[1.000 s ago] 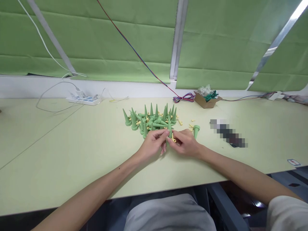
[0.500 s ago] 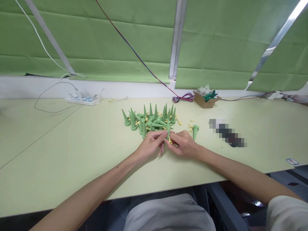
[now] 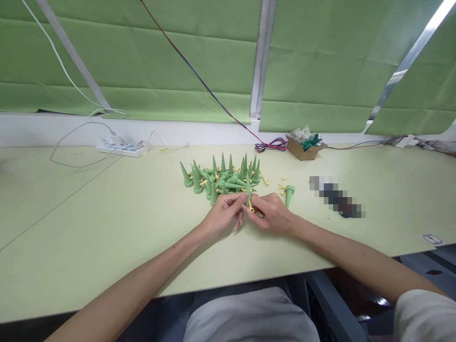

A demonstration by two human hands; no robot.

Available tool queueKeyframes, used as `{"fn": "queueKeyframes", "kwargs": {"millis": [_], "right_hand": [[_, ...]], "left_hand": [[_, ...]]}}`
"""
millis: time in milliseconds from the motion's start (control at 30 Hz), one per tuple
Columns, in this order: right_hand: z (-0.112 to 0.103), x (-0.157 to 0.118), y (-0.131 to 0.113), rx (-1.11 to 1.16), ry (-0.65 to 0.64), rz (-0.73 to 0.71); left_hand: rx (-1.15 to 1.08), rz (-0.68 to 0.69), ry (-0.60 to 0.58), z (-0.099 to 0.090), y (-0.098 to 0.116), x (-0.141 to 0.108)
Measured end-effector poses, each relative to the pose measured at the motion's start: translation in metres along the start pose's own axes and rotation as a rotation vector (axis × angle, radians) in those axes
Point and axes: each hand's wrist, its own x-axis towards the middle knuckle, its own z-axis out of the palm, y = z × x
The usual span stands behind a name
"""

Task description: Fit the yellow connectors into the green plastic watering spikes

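Note:
Close to the near side of the pile, my left hand (image 3: pixel 226 209) is closed around a green plastic cone spike (image 3: pixel 248 186), whose tip points up and away from me. Beside it my right hand (image 3: pixel 270 212) pinches a small yellow plastic valve piece (image 3: pixel 251 208) against the spike's lower part. The spike's base is hidden by my fingers. Just beyond my hands lies a pile of green spikes (image 3: pixel 197 183), several upright and others on their sides, with yellow pieces among them. A single green spike (image 3: pixel 289 194) lies right of my right hand, next to loose yellow pieces (image 3: pixel 281 186).
A small cardboard box (image 3: pixel 305 151) with clear plastic and green items stands at the back, beside a coiled red-blue cable (image 3: pixel 272 144). A white power strip (image 3: pixel 124 149) sits at back left. A pixelated dark object (image 3: pixel 337 196) lies to the right.
Both hands stay nearly in place, still on the green spike and yellow piece. The yellow piece looks slightly shifted or turned. The pile is unchanged.

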Motion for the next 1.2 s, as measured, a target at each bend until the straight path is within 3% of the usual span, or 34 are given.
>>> {"fn": "queueKeyframes", "kwargs": {"millis": [233, 667, 1000, 1067, 1200], "right_hand": [[0.004, -0.001, 0.002, 0.105, 0.128, 0.03], [0.004, -0.002, 0.002, 0.073, 0.149, 0.02], [-0.001, -0.001, 0.013, 0.107, 0.033, 0.053], [-0.006, -0.001, 0.02, 0.133, 0.048, 0.08], [-0.016, 0.001, 0.042, 0.089, 0.155, 0.265]], "left_hand": [[-0.043, 0.023, 0.02, 0.003, 0.002, 0.0], [-0.047, 0.024, 0.024, 0.003, 0.003, 0.0], [0.289, 0.154, 0.332, 0.007, 0.008, -0.004], [0.418, 0.226, 0.341, 0.008, 0.007, -0.005], [0.612, 0.278, 0.279, 0.008, 0.003, -0.006]]}}
